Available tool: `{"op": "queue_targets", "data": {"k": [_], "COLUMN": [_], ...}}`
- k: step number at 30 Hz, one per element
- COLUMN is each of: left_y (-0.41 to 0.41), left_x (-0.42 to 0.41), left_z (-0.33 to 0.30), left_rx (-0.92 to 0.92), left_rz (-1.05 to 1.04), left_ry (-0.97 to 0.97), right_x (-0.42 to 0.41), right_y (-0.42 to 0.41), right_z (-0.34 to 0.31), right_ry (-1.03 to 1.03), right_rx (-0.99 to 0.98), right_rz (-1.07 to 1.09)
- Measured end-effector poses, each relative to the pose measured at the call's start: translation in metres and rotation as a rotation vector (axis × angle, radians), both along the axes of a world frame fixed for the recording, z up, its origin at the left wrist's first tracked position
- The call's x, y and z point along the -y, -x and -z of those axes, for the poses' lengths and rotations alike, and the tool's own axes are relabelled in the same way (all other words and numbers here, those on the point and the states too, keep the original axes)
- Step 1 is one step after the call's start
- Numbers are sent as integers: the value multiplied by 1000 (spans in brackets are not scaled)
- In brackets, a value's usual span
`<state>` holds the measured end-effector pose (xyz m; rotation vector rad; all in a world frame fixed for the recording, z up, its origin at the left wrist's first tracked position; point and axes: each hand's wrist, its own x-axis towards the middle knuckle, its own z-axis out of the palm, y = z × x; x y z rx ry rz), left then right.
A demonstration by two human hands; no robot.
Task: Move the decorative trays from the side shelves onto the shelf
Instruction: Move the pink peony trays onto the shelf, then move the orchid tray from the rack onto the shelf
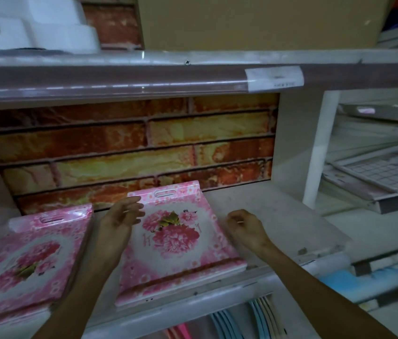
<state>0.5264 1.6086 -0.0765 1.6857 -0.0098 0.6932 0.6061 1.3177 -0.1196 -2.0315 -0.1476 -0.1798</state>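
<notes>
Two pink trays with a peony print lie flat on the white shelf (278, 216). One tray (178, 241) sits in the middle, the other tray (26, 260) at the left, partly cut off by the frame edge. My left hand (122, 216) hovers with spread fingers over the left rim of the middle tray and holds nothing. Just right of that tray is my right hand (247, 227), fingers loosely curled, holding nothing. Whether either hand touches the tray is unclear.
A brick-pattern panel (132, 148) backs the shelf. The upper shelf (193, 72) carries a white moulded item (31, 28) and a cardboard box (254, 20). Side shelves at the right hold stacked trays (376, 172). Coloured plastic items (242, 316) hang below.
</notes>
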Motion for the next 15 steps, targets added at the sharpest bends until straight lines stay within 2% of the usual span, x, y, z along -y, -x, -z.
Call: {"op": "queue_targets", "data": {"k": [7,15], "left_y": [0,-15], "left_x": [98,233], "left_z": [-43,-65], "left_rx": [71,116], "left_rz": [197,369], "left_ry": [40,43], "right_x": [73,203], "right_y": [26,72], "right_z": [-43,-77], "right_ry": [-319,-366], "right_rx": [96,218], "right_rz": [-7,60]}}
